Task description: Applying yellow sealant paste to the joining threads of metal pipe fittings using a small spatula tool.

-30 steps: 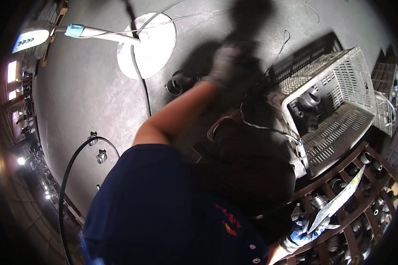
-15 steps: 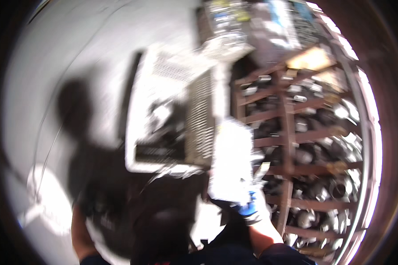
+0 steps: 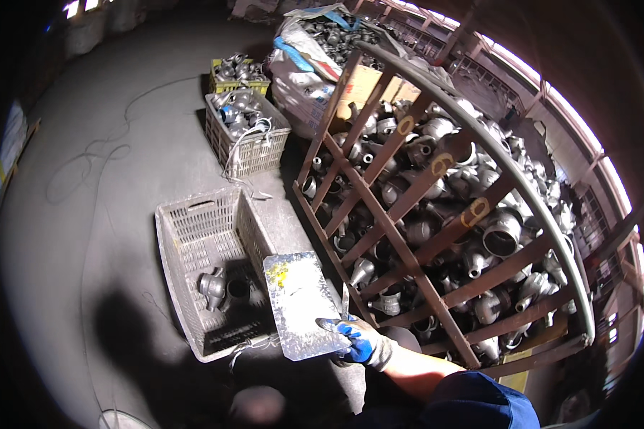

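Observation:
My right hand, in a blue and grey glove, grips the lower right edge of a flat, pale metal plate with rounded corners and a yellow smear. A thin upright strip shows just beyond my fingers; I cannot tell whether I hold it too. The plate overlaps the near right rim of a grey plastic crate. Inside the crate lie a few metal castings, partly in shadow. My left hand is not in view. A blurred rounded shape at the bottom edge is too unclear to name.
On the right stands a brown metal cage heaped with grey pipe-like castings. Farther off are a second crate of castings, a yellow crate and a large woven sack. A thin cable trails over the floor.
The view has swung toward the right and up, so the cage and far crates show more fully. My left forearm has left the picture. The plate stays in my right hand.

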{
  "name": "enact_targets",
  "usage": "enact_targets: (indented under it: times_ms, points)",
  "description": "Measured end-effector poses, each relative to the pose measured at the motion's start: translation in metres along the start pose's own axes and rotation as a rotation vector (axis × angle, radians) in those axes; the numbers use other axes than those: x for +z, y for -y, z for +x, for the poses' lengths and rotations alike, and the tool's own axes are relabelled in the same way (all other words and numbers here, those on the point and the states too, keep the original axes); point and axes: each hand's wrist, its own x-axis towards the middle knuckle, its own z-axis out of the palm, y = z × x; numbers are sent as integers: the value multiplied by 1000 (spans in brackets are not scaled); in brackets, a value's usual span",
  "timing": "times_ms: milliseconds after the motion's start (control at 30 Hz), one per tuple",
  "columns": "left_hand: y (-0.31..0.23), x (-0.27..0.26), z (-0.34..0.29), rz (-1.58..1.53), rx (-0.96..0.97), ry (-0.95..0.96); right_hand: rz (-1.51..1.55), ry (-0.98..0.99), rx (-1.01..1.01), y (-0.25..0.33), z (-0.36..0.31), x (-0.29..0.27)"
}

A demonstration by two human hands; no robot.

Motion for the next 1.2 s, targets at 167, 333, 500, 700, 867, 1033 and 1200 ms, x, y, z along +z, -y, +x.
enact_targets:
  times_ms: [167, 333, 500, 700, 867, 1033, 1200]
  points:
    - [-67, -5, -28, 1214, 756, -99, -366, 164, -236, 3, -7, -11]
    - [-123, -51, 3, 1051, 727, -171, -129, 301, -199, 6, -14, -10]
    - [-269, -28, -28, -161, 634, -37, -520, 297, -533, 21, -19, -5]
    - [-393, 86, -84, 278, 1125, -532, -964, 149, -1161, 22, -10, -6]
    - [-405, 163, 6, -335, 1142, 145, -444, 165, -539, 6, -13, -15]
    - [-373, 221, 47, 213, 1169, -257, -228, 141, -170, 4, -9, -21]
    - [-321, 206, 37, 656, 1079, -428, -893, 103, -777, 31, -23, -10]
